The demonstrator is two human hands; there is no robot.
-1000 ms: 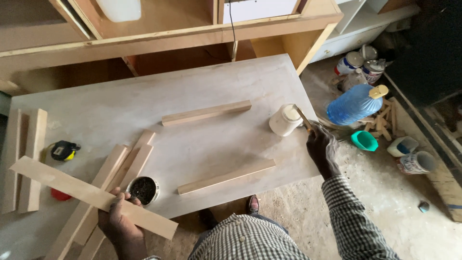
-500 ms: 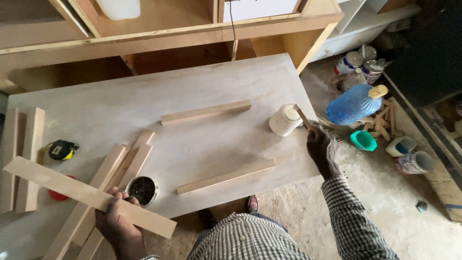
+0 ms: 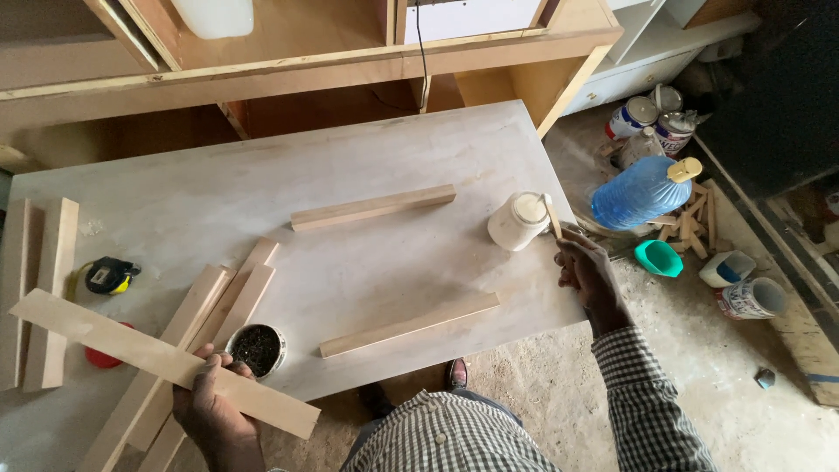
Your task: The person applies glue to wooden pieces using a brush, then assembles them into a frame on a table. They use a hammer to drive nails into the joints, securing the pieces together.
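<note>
Head view, looking down. I'm standing at a pale plywood table (image 3: 367,166), scuffed and dusty, and my shoe (image 3: 456,374) is showing just under its near edge. My left hand (image 3: 210,404) is gripping a long wooden slat (image 3: 157,360), fingers wrapped over it, and holding it slantwise across a bundle of other slats (image 3: 205,328) lying at the near left of the table. My right hand (image 3: 587,273) is closed around a thin stick (image 3: 553,218) at the table's right edge, and the stick's tip is resting in a white jar (image 3: 517,222) standing there. A small round tin (image 3: 257,348) with dark contents is sitting just beside my left hand. Two separate slats are lying flat, one mid-table (image 3: 374,207), one nearer me (image 3: 409,324). A yellow-black tape measure (image 3: 108,275) is lying at the left, near two upright-lying boards (image 3: 39,288) and a red lid (image 3: 103,357) partly hidden under the long slat. Behind the table an unfinished wooden cabinet frame (image 3: 350,61) is standing, with a cable hanging down it. The floor (image 3: 542,393) is bare dusty concrete. To the right, a blue water bottle (image 3: 641,190) is lying on its side, with paint cans (image 3: 651,118), a green bowl (image 3: 658,258), white tubs (image 3: 741,284) and wood scraps around it.
</note>
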